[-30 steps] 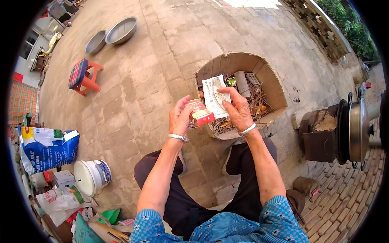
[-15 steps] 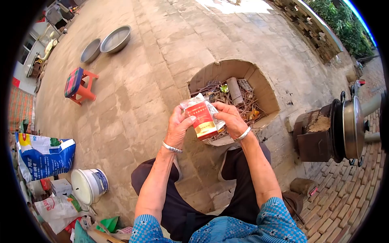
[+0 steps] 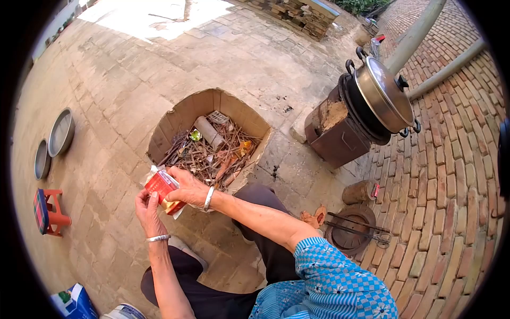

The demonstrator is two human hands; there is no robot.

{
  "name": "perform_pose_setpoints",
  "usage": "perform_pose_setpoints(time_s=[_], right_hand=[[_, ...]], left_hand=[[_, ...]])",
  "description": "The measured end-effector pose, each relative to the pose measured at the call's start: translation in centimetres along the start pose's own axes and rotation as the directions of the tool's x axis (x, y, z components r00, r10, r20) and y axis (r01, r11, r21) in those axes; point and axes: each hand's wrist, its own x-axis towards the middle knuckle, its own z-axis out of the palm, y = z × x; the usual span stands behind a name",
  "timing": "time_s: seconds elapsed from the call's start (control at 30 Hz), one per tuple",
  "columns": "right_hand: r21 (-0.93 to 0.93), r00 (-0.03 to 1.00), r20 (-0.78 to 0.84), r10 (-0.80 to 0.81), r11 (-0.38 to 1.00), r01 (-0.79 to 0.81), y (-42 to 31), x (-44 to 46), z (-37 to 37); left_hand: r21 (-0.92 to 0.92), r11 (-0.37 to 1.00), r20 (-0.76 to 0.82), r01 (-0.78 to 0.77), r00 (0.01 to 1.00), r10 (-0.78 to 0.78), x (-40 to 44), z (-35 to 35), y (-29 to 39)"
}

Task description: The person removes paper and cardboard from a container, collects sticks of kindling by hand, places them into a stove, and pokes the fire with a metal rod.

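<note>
A red and gold paper packet [image 3: 161, 184] with crumpled white wrapping at its edges is held between both my hands. My left hand [image 3: 147, 213] grips its lower left side, thumb on the front. My right hand [image 3: 187, 190] is closed over its right side, covering part of the print. Just beyond my hands stands an open cardboard box [image 3: 241, 112], holding sticks, twigs, a roll-like brown piece and scraps of wrapper. The packet is near the box's front left edge, outside the rim.
On the right, a lidded steel pot [image 3: 374, 87] sits on a rusty stove [image 3: 337, 141] beside a brick wall [image 3: 446, 202]. Tongs [image 3: 361, 223] lie across a round iron plate [image 3: 348, 242]. A red stool [image 3: 56, 218] and two metal basins [image 3: 62, 132] are at left.
My view has turned right, so the box, stool and basins appear further left and more of the stove and wall shows. The packet is now tilted, with my right hand covering more of it.
</note>
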Motion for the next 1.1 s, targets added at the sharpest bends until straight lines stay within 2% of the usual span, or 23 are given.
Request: perform_pose_setpoints(time_s=[0.03, 0.1, 0.13, 0.2, 0.23, 0.3, 0.43, 0.5, 0.53, 0.57, 0.63, 0.67, 0.7, 0.73, 0.8, 0.87, 0.93, 1.0, 1.1], right_hand=[[0.049, 1.000, 0.005, 0.017, 0.999, -0.017, -0.3, 0.0, -0.1], [0.170, 0.999, 0.018, 0.048, 0.984, -0.050, -0.4, 0.0, -0.2], [0.158, 1.000, -0.004, 0.027, 0.987, -0.026, -0.4, 0.0, -0.3], [0.167, 0.999, -0.036, 0.026, 0.986, -0.020, -0.4, 0.1, -0.4], [0.178, 0.998, -0.055, 0.031, 0.984, -0.020, -0.2, 0.1, -0.4], [0.167, 0.995, -0.103, 0.010, 0.986, 0.008, 0.2, 0.1, -0.4], [0.114, 0.987, -0.147, -0.067, 0.990, 0.084, 0.9, 0.3, -0.4], [-0.138, 0.976, -0.188, -0.110, 0.987, 0.084, 1.2, 0.4, -0.4], [-0.353, 0.930, -0.279, -0.240, 0.926, 0.133, 1.2, 0.1, 0.0], [-0.356, 0.928, -0.280, -0.246, 0.924, 0.137, 1.2, -0.1, -0.1], [-0.113, 0.916, -0.314, -0.251, 0.968, 0.226, -2.9, -1.6, -1.1], [0.099, 0.938, -0.212, -0.275, 0.949, 0.301, -5.1, -2.7, -2.1], [0.378, 0.942, -0.132, -0.310, 0.862, 0.337, -8.2, -4.3, -2.5], [0.628, 0.931, -0.064, -0.360, 0.710, 0.318, -11.5, -6.2, -2.7], [0.732, 0.841, 0.045, -0.540, 0.590, 0.340, -16.3, -10.0, -3.2], [0.879, 0.633, -0.050, -0.773, 0.267, 0.395, -21.3, -12.7, -2.3], [0.946, 0.508, -0.089, -0.857, 0.086, 0.312, -24.7, -14.6, -0.6], [0.975, 0.440, -0.120, -0.890, -0.023, 0.219, -26.7, -15.6, 1.3], [0.988, 0.395, -0.130, -0.909, -0.085, 0.130, -28.0, -15.8, 3.9]], left_hand=[[-0.011, 1.000, 0.037, 0.005, 0.999, -0.005, -0.1, 0.3, -0.1], [-0.096, 0.993, -0.096, 0.066, 0.993, -0.076, -0.3, 0.6, 0.4], [-0.097, 0.993, -0.084, 0.064, 0.994, -0.072, -0.5, 0.6, 0.9], [-0.294, 0.918, 0.202, 0.266, 0.956, -0.212, -1.0, 0.9, 1.9], [-0.293, 0.918, 0.210, 0.266, 0.955, -0.209, -1.1, 1.3, 1.7], [-0.274, 0.951, 0.263, 0.143, 0.962, -0.069, -1.3, 2.1, 1.2], [-0.275, 0.959, 0.212, 0.061, 0.977, -0.001, -1.0, 2.5, 0.5], [-0.276, 0.961, 0.204, 0.035, 0.979, 0.023, -1.0, 2.6, 0.6], [-0.277, 0.960, 0.176, 0.031, 0.984, 0.018, -0.9, 2.3, 0.6], [-0.277, 0.960, 0.147, 0.027, 0.989, 0.014, -0.8, 2.0, 0.6], [-0.279, 0.960, 0.136, 0.024, 0.991, 0.015, -0.6, 1.2, 0.8], [-0.306, 0.951, 0.111, 0.037, 0.994, -0.003, -0.7, 0.9, 1.0], [-0.333, 0.941, 0.087, 0.054, 0.996, -0.026, -0.9, 0.6, 1.1], [-0.323, 0.943, 0.076, 0.077, 0.996, -0.055, -0.7, 0.3, 1.1], [-0.320, 0.947, 0.081, 0.011, 0.997, 0.016, -1.4, -0.2, 0.8], [-0.334, 0.942, 0.115, -0.040, 0.990, 0.083, -2.1, -1.3, -0.2], [-0.346, 0.937, 0.130, -0.056, 0.986, 0.107, -2.2, -1.1, 0.2], [-0.354, 0.934, 0.128, -0.046, 0.987, 0.097, -2.3, -1.0, 0.9], [-0.360, 0.932, 0.134, -0.028, 0.988, 0.081, -2.3, -1.0, 1.4]])
